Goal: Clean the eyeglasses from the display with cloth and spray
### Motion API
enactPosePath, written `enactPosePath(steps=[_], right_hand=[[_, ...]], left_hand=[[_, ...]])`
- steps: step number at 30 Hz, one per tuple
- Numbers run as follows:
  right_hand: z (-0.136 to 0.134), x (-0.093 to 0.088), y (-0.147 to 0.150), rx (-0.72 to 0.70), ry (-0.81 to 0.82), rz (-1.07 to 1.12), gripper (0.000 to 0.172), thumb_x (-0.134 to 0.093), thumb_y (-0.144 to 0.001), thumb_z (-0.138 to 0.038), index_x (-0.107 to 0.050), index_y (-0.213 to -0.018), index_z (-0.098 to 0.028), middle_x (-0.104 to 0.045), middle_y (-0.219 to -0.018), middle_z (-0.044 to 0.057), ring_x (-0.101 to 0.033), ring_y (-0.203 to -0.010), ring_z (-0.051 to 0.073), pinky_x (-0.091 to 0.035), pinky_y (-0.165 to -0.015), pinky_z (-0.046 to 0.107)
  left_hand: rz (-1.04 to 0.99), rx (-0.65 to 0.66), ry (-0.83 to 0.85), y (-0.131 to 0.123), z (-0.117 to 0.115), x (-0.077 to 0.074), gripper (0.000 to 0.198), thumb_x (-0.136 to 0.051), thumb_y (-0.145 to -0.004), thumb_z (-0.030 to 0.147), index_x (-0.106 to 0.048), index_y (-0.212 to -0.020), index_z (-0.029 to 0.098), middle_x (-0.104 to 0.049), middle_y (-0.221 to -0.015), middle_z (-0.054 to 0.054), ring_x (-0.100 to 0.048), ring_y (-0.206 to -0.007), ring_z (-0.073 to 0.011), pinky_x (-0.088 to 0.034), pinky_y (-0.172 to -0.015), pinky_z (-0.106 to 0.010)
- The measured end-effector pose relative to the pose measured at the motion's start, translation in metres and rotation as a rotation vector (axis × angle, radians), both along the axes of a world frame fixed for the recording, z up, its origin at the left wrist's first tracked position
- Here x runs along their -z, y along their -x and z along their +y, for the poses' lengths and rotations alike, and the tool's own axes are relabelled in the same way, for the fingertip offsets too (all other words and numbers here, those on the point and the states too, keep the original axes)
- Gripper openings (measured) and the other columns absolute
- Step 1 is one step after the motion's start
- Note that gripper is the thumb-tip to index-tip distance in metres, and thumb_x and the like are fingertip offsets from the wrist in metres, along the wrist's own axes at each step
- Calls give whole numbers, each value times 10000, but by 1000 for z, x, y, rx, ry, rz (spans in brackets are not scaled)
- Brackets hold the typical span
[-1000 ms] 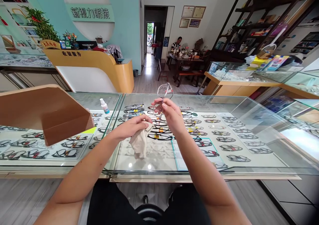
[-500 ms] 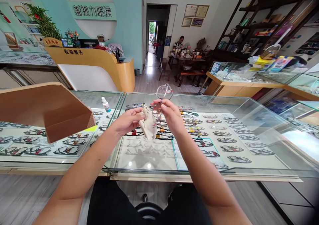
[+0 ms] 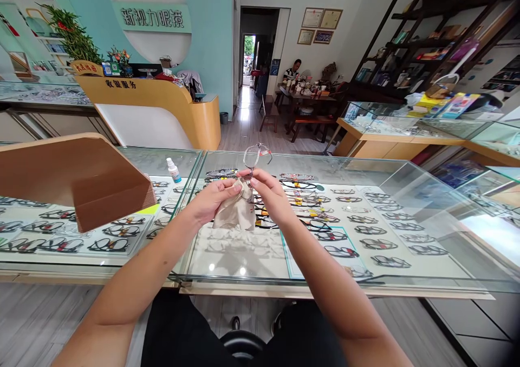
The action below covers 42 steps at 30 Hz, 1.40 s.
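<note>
My right hand (image 3: pixel 270 192) pinches a pair of eyeglasses (image 3: pixel 245 157) with a thin frame, held upright above the glass counter. One lens rim rises clear over the fingers; the lower part sits against a pale cleaning cloth (image 3: pixel 235 214). Closed on that cloth, my left hand (image 3: pixel 214 198) is beside the right one, with thumb and fingers at the lower lens. The cloth hangs down below both hands and hides part of the lower rim.
Under the glass of the display counter (image 3: pixel 239 267) lie rows of eyeglasses (image 3: pixel 379 244). A white spray bottle (image 3: pixel 173 170) stands on the left counter, near a brown cardboard piece (image 3: pixel 77 175). A person (image 3: pixel 293 72) sits at a far table.
The eyeglasses have shifted a little left and turned. My left hand has brought the cloth onto the lower lens, and the cloth now hangs more spread out.
</note>
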State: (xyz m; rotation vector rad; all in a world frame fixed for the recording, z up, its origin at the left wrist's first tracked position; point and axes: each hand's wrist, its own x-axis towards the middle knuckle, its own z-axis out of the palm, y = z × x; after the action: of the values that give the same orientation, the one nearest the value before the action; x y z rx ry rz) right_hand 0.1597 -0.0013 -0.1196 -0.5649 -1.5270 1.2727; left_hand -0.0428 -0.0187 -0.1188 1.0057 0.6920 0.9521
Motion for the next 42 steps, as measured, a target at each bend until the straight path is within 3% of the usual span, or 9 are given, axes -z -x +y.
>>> enactPosePath(steps=[10, 15, 18, 21, 28, 33, 37, 39, 42], right_hand=[[-2, 3, 4, -51, 94, 74, 399, -795, -968, -621, -826, -1200, -298, -818, -1346, 44, -741, -1226, 260, -550, -1092, 396], [-5, 2, 4, -40, 106, 55, 414, -779, -975, -630, -804, -1211, -291, -801, -1405, 56, -715, -1039, 219, -517, -763, 318], [-5, 2, 5, -30, 113, 49, 410, -778, -974, -625, -800, -1207, -289, -802, -1378, 54, -649, -890, 185, -469, -692, 305], [-4, 3, 5, -40, 109, 59, 392, -786, -972, -622, -806, -1190, -297, -802, -1359, 39, -639, -869, 170, -500, -749, 306], [-2, 6, 9, -71, 115, 79, 452, -818, -933, -671, -800, -1197, -306, -823, -1325, 45, -746, -1205, 240, -568, -1095, 377], [-3, 8, 10, -113, 106, 115, 357, -803, -983, -596, -808, -1213, -322, -834, -1314, 32, -763, -1224, 230, -573, -1115, 375], [-2, 11, 10, -111, 85, 107, 369, -786, -996, -608, -806, -1227, -320, -832, -1305, 37, -762, -1222, 233, -573, -1123, 386], [-2, 11, 10, -101, 87, 89, 407, -783, -987, -638, -798, -1234, -314, -825, -1335, 48, -755, -1245, 249, -573, -1140, 409], [-4, 11, 10, -77, 98, 78, 437, -792, -970, -660, -793, -1229, -308, -815, -1367, 57, -739, -1299, 269, -559, -1181, 436]], left_hand=[[-18, -26, 8, -3, -3, -2, 656, -1105, -647, 508, -814, -1103, 138, -833, -920, -74, -788, -754, -181, -648, -722, -267], [99, -9, 29, -2, -4, 3, 633, -1031, -704, 660, -803, -961, 128, -789, -811, -68, -737, -660, -172, -581, -597, -248], [109, -11, 0, -3, -5, 4, 646, -1019, -707, 684, -813, -935, 116, -780, -796, -66, -686, -605, -139, -553, -576, -238], [36, -9, -4, -5, -5, 3, 605, -1038, -714, 631, -818, -938, 114, -799, -821, -81, -723, -665, -161, -583, -636, -250], [-48, -33, 49, -3, -4, 4, 581, -1111, -646, 480, -809, -987, 120, -815, -847, -79, -746, -696, -171, -600, -675, -261], [-52, -62, 59, -4, -5, 3, 617, -1130, -619, 416, -808, -1060, 129, -815, -922, -69, -765, -746, -171, -613, -716, -262], [14, -84, 69, -5, -8, 2, 653, -1122, -622, 469, -802, -1082, 135, -791, -915, -61, -745, -735, -175, -624, -695, -288], [84, -84, 60, -5, -8, 3, 642, -1087, -666, 545, -802, -1075, 141, -770, -881, -53, -707, -677, -160, -576, -604, -261], [215, -82, -10, -3, -9, 4, 652, -994, -744, 684, -807, -1042, 136, -722, -804, -39, -582, -543, -110, -370, -423, -214]])
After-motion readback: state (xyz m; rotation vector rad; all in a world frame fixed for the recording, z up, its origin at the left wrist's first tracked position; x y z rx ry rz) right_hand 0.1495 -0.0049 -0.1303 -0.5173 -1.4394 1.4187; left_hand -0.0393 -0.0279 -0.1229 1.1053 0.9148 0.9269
